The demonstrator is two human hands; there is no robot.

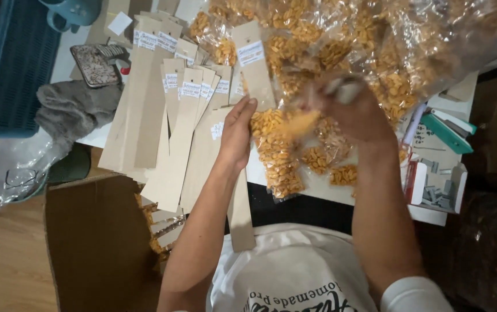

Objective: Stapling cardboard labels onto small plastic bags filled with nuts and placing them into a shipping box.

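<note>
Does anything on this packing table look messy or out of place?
Nothing looks spilled or damaged. The cardboard strips lie fanned in a loose, crooked pile, some hanging over the table edge. The left hand rests on one strip; the right hand is blurred above small packets of yellow snacks.

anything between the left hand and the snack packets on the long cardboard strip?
Nothing visible. The left hand lies flat on the cardboard strip, its fingers right beside the snack packets. The right hand, blurred, is at the packets from the other side, not between them.
</note>
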